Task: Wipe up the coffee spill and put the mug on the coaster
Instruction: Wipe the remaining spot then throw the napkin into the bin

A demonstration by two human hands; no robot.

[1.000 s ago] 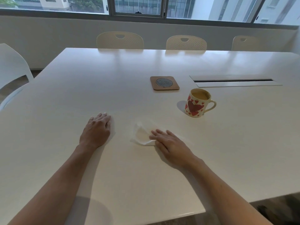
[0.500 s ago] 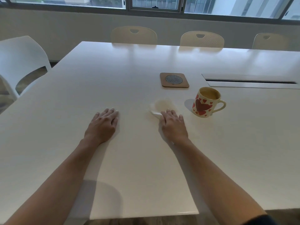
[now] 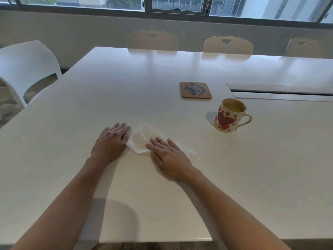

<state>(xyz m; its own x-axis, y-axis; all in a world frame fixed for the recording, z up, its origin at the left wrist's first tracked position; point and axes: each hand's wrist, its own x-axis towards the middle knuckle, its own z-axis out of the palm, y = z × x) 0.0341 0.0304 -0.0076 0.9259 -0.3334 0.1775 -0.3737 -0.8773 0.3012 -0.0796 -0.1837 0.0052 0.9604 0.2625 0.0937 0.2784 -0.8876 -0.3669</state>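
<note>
A white chair (image 3: 27, 69) stands at the left edge of the white table (image 3: 90, 105). The left hand (image 3: 112, 141) lies flat, fingers straight, its fingertips touching the left edge of a crumpled white tissue (image 3: 144, 139). The right hand (image 3: 168, 156) presses flat on the tissue's right part, fingers spread. Farther right and beyond, a wooden coaster (image 3: 195, 90) lies bare. The heart-patterned mug (image 3: 229, 115) of coffee stands on the table near the coaster, apart from it.

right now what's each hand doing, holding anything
Left hand: open, flat on the table, fingertips touching the tissue.
Right hand: open, fingers straight, pressing the tissue down.
</note>
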